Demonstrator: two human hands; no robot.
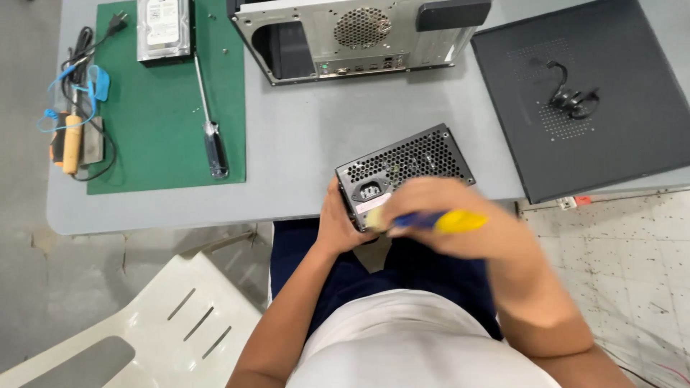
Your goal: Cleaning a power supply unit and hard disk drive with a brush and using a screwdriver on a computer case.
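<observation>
A grey table (302, 144) stands on a cracked floor, with a green mat (165, 122) and a computer case (352, 36) on it; the left hand (338, 223) is wrapped round a metal box with holes (406, 169) at the table's edge; the right hand (445, 215), blurry, is closed on 1 brush with a blue and yellow handle (438, 221) against the box; the box hangs half off the table, so a loose grip could let it drop

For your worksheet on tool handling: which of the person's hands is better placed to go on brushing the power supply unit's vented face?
Right. The right hand already grips the blue-and-yellow brush at the power supply unit, while the left hand is occupied steadying its side.
</observation>
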